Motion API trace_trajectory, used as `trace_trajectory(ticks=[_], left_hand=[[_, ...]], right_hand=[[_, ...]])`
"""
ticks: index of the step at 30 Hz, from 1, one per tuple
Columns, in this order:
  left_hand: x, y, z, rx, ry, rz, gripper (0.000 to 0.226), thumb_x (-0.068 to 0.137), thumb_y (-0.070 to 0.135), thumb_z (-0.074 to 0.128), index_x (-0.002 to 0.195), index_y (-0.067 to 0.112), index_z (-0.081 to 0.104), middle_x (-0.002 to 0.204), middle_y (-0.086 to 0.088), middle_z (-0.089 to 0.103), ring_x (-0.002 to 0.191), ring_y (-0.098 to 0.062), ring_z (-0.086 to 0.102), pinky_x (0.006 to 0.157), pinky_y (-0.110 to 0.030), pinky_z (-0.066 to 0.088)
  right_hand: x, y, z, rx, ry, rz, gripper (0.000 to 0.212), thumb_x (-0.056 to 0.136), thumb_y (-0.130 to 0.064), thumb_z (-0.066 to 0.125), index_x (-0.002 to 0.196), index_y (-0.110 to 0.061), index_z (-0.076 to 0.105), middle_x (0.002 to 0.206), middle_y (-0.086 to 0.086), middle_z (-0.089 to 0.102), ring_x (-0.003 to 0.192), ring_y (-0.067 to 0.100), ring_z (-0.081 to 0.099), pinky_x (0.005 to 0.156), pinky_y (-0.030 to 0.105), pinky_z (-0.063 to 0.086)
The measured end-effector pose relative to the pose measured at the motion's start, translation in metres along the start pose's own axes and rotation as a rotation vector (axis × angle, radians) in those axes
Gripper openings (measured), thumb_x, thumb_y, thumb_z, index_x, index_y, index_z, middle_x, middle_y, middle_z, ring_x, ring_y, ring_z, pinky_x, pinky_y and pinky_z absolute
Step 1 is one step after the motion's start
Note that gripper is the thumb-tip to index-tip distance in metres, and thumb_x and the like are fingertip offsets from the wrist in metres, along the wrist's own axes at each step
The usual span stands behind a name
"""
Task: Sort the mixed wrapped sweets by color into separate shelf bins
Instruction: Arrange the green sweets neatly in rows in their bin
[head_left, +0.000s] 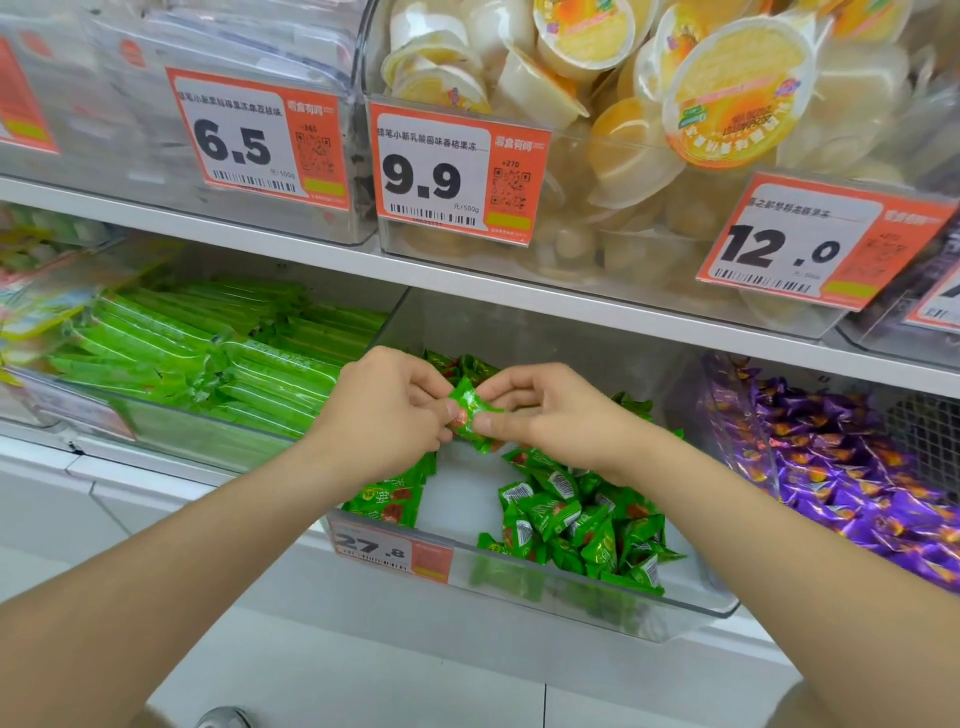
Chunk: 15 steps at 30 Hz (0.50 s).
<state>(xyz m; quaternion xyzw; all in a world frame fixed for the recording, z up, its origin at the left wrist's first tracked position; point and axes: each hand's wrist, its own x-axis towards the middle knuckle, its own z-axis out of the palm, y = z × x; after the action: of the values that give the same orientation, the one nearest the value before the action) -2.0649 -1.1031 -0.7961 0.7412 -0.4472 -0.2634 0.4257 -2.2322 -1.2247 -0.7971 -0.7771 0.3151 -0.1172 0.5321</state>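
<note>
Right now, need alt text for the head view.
The left hand and right hand pinch one green wrapped sweet over a clear bin of green sweets. Purple sweets fill the bin to the right, green stick packs the bin to the left, jelly cups the shelf above.

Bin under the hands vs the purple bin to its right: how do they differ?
1. The middle bin holds green sweets; the right bin holds purple sweets.
2. The middle bin is sparse, with bare white floor showing; the right bin looks far fuller.
3. The left hand and right hand pinch the held green sweet over the middle bin; neither is over the right bin.

Shared: clear plastic, same shelf.
</note>
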Motion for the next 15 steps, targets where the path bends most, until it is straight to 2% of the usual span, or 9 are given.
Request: trace_trajectory(ticks=[2, 4, 7, 9, 11, 13, 15], left_hand=[[-0.001, 0.001, -0.002, -0.025, 0.009, -0.031, 0.006, 0.096, 0.009, 0.072, 0.094, 0.014, 0.072, 0.075, -0.003, 0.078, 0.072, -0.015, 0.078, 0.076, -0.042, 0.066], [0.0, -0.006, -0.002, 0.183, 0.021, 0.04, 0.013, 0.095, 0.006, 0.066, 0.09, 0.016, 0.072, 0.075, -0.002, 0.077, 0.075, -0.016, 0.077, 0.075, -0.04, 0.065], [-0.004, -0.017, 0.0, 0.548, -0.027, 0.128, 0.015, 0.095, 0.019, 0.059, 0.106, 0.019, 0.069, 0.094, -0.006, 0.073, 0.09, -0.027, 0.071, 0.081, -0.042, 0.06], [-0.007, -0.021, 0.003, 0.645, -0.113, 0.115, 0.018, 0.097, 0.028, 0.061, 0.109, 0.017, 0.066, 0.1, -0.009, 0.068, 0.095, -0.032, 0.069, 0.082, -0.044, 0.059], [-0.01, -0.021, 0.005, 0.728, -0.201, 0.105, 0.021, 0.099, 0.035, 0.06, 0.106, 0.015, 0.064, 0.09, -0.007, 0.061, 0.089, -0.033, 0.066, 0.076, -0.041, 0.057], [-0.009, -0.025, 0.006, 0.782, -0.251, 0.123, 0.028, 0.098, 0.042, 0.061, 0.102, 0.014, 0.063, 0.082, -0.005, 0.056, 0.084, -0.032, 0.064, 0.072, -0.04, 0.055], [-0.008, -0.028, 0.006, 0.809, -0.28, 0.126, 0.033, 0.096, 0.046, 0.062, 0.102, 0.014, 0.065, 0.085, -0.006, 0.059, 0.085, -0.033, 0.064, 0.075, -0.04, 0.056]], right_hand=[[0.001, 0.0, -0.003, 0.057, -0.01, -0.001, 0.02, 0.092, -0.017, 0.079, 0.111, -0.013, 0.074, 0.097, 0.012, 0.078, 0.079, 0.021, 0.074, 0.078, 0.033, 0.055], [0.005, 0.004, -0.005, -0.021, 0.042, 0.0, 0.019, 0.09, -0.019, 0.082, 0.108, -0.016, 0.076, 0.094, 0.01, 0.078, 0.077, 0.018, 0.073, 0.083, 0.039, 0.058], [0.012, 0.012, -0.004, -0.532, 0.212, -0.019, 0.023, 0.083, -0.032, 0.086, 0.104, -0.027, 0.079, 0.09, -0.006, 0.074, 0.075, 0.008, 0.065, 0.083, 0.029, 0.057], [0.012, 0.014, 0.002, -0.704, 0.211, -0.035, 0.026, 0.082, -0.031, 0.083, 0.108, -0.026, 0.078, 0.092, -0.009, 0.067, 0.086, 0.009, 0.059, 0.086, 0.023, 0.048], [0.015, 0.017, 0.01, -0.777, 0.16, -0.043, 0.028, 0.084, -0.029, 0.081, 0.111, -0.026, 0.076, 0.1, -0.004, 0.066, 0.1, 0.014, 0.057, 0.089, 0.028, 0.05], [0.019, 0.018, 0.02, -0.846, 0.126, -0.048, 0.028, 0.085, -0.029, 0.082, 0.111, -0.026, 0.071, 0.106, 0.002, 0.064, 0.102, 0.02, 0.059, 0.086, 0.035, 0.054], [0.023, 0.019, 0.028, -0.926, 0.115, -0.057, 0.029, 0.087, -0.036, 0.082, 0.111, -0.026, 0.068, 0.108, 0.004, 0.063, 0.1, 0.026, 0.063, 0.083, 0.039, 0.056]])
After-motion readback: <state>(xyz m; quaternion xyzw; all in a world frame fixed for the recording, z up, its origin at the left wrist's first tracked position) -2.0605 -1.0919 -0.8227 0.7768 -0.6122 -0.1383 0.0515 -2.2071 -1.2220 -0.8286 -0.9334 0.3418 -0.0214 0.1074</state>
